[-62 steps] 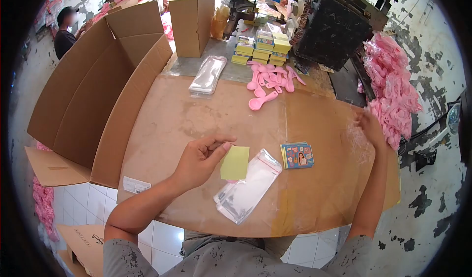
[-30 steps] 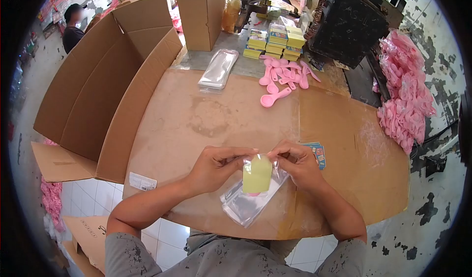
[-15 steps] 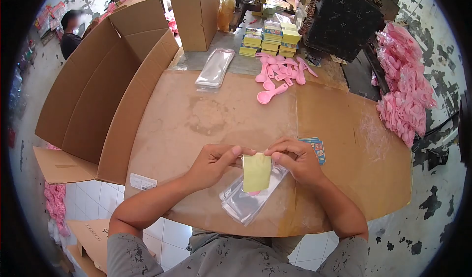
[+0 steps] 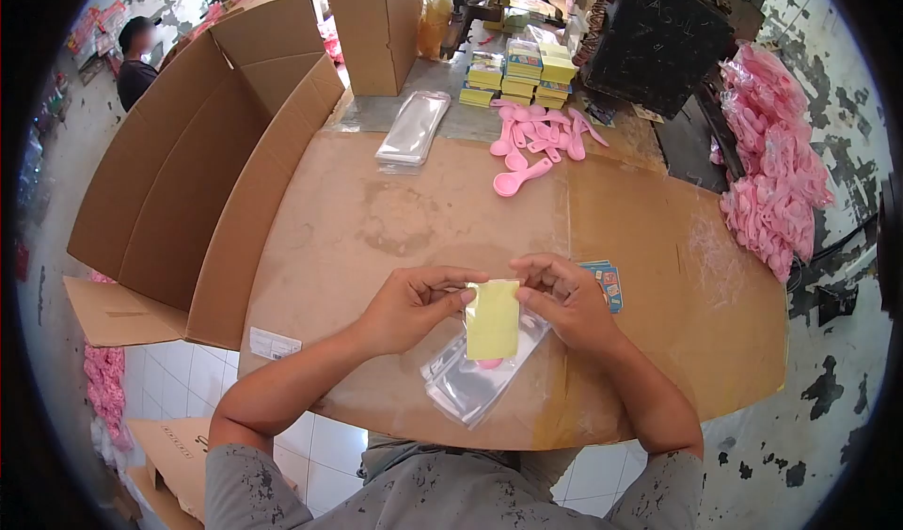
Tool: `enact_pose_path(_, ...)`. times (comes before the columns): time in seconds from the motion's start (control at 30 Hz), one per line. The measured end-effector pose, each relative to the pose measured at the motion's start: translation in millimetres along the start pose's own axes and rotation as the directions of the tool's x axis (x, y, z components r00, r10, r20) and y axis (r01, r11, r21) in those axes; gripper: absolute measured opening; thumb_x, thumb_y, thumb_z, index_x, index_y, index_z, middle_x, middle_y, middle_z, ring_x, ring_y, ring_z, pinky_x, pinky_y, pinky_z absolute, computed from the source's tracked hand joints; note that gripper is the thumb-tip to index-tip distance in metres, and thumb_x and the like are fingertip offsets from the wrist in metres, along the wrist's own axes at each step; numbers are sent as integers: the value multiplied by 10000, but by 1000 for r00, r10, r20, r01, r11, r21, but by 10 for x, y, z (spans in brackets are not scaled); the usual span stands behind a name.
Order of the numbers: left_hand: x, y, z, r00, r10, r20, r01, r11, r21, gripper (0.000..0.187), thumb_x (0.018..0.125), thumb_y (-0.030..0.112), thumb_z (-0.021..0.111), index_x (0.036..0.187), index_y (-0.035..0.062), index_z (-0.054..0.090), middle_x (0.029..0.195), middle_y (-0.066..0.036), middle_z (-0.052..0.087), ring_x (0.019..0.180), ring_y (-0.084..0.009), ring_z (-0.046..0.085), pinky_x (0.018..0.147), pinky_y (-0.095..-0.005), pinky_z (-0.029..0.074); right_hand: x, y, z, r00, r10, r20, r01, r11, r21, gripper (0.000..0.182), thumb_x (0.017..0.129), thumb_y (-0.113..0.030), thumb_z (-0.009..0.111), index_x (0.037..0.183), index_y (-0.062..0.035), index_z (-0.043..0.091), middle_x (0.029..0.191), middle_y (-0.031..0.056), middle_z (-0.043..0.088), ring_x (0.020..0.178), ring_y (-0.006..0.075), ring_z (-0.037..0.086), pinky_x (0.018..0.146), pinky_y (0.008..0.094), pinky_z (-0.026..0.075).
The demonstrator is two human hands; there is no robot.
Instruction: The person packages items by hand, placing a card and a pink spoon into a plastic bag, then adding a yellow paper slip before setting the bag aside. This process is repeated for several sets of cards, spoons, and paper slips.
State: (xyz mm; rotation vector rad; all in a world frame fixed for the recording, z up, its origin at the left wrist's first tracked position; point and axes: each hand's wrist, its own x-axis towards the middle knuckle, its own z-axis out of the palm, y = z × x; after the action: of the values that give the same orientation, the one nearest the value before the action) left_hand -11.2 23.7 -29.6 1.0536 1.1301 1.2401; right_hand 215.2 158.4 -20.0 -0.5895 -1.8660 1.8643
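Observation:
My left hand and my right hand both pinch the top of a small clear plastic bag that holds a yellow-green card, with a bit of pink showing at its lower end. The packet hangs upright just above a stack of clear plastic bags lying on the cardboard-covered table. A small stack of picture cards lies just behind my right hand, partly hidden by it.
Pink plastic spoons lie at the far middle beside stacked yellow card packs and another pile of clear bags. A large open cardboard box stands at left. Bagged pink items pile at right. A person stands far left.
My right hand came in from the table's right side and joined the left on the yellow-green card, which now sits inside a clear bag held upright between both hands.

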Motion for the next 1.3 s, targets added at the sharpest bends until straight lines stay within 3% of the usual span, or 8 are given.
enact_pose_path(0.5,-54,97,-48,996,72,52,-72,997,7,302,1000,73,684,1276,-12,599,1121,-81,717,973,-154,718,804,-291,590,-64,-200,3,996,-28,79,31,999,-37,224,959,-77,716,1160,15,678,1024,46,708,895,96,659,813,278,533)
enact_pose_path(0.6,-109,289,-354,993,104,-63,-96,989,116,373,1002,129,694,1320,-8,557,1143,-89,710,943,-176,731,756,-294,597,-47,-370,-251,986,-153,64,165,914,-370,274,946,-107,727,1196,-5,676,1043,77,723,937,165,693,838,314,545)
enact_pose_path(0.67,-153,463,-442,729,480,-488,-493,863,113,371,1072,288,573,1303,-3,570,1156,-105,709,1012,-207,723,823,-334,590,-54,-445,-514,975,-223,2,178,772,-610,302,936,-128,734,1208,-8,679,1073,103,720,995,226,695,882,346,541)
enact_pose_path(0.73,-136,1007,-349,495,398,-772,-761,628,-164,494,1108,434,408,1313,17,574,1167,-119,707,1109,-236,694,921,-380,558,-123,-462,-739,966,-255,-41,135,635,-760,324,924,-141,742,1213,-7,682,1112,128,710,1048,272,685,926,371,531)
enact_pose_path(0.83,9,706,-474,521,481,-705,-656,754,29,612,1099,516,303,1321,14,575,1165,-112,707,1126,-242,671,948,-383,524,-211,-389,-986,973,-224,-60,68,521,-851,342,902,-147,759,1205,-2,690,1167,152,683,1106,302,660,982,392,508)
enact_pose_path(1.0,42,61,14,978,143,-153,-38,837,545,335,847,273,841,1082,64,724,948,-40,673,868,-200,641,777,-352,505,-264,-109,-1166,987,-159,-32,68,585,-808,295,873,-134,785,1126,-1,713,1154,139,663,1087,295,653,975,383,496)
enact_pose_path(1.1,84,-67,212,914,392,103,-286,442,850,284,817,240,855,989,49,733,915,-66,662,825,-226,630,721,-372,499,-256,-109,-1152,984,-128,-125,-3,685,-728,235,860,-114,792,1044,8,711,1085,115,665,1043,286,647,939,367,495)
enact_pose_path(1.3,115,-168,185,953,304,7,-214,653,727,187,829,164,850,912,45,732,837,-63,654,716,-192,612,647,-330,489,-293,-183,-1090,979,-87,-187,-44,795,-604,159,868,-78,786,994,-25,705,1053,70,699,931,177,652,891,341,497)
